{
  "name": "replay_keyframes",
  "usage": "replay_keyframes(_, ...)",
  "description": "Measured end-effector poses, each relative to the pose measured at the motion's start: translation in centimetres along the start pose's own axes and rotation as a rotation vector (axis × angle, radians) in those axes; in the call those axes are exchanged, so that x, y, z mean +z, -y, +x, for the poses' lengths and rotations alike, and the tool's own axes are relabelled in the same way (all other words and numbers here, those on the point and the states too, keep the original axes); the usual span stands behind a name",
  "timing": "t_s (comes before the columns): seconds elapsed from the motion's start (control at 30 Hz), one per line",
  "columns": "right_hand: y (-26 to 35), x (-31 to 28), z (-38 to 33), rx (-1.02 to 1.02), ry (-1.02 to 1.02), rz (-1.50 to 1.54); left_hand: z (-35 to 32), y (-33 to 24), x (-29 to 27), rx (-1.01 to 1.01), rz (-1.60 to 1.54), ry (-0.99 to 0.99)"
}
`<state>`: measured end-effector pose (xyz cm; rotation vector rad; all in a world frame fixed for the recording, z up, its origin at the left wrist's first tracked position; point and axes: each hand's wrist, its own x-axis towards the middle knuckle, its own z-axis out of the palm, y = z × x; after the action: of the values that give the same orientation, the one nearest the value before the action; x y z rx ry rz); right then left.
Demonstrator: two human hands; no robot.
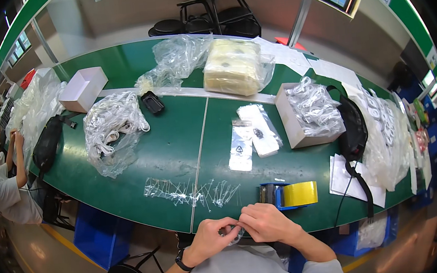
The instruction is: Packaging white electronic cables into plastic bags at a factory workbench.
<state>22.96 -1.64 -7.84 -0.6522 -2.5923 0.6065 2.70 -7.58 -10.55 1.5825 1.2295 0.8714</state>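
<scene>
We see both hands meeting at the near edge of the green table (167,152), just in front of the person's body. The left hand (211,238) and the right hand (264,222) are curled closed, fingertips pinched together on a small clear plastic piece (235,234) held between them; it is too small to tell more. Just beyond the right hand stands a blue tape dispenser (272,193) with a yellow tape roll (300,194). Beyond the left hand lies a scatter of thin clear strips (192,191). Farther back we see small flat clear bags (252,136), an open white box (308,114) of bagged parts, and a heap of bagged white cables (112,123).
</scene>
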Motion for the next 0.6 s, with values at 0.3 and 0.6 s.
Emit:
replay_keyframes(0.3, 0.3, 0.1, 0.1, 0.0, -0.199, 0.135, 0.1, -1.5, -0.7, -0.042, -0.226, 0.001)
replay_keyframes(0.6, 0.4, 0.2, 0.6, 0.283, -0.405, 0.399, 0.2, -1.4, -0.8, -0.112, -0.36, -0.201)
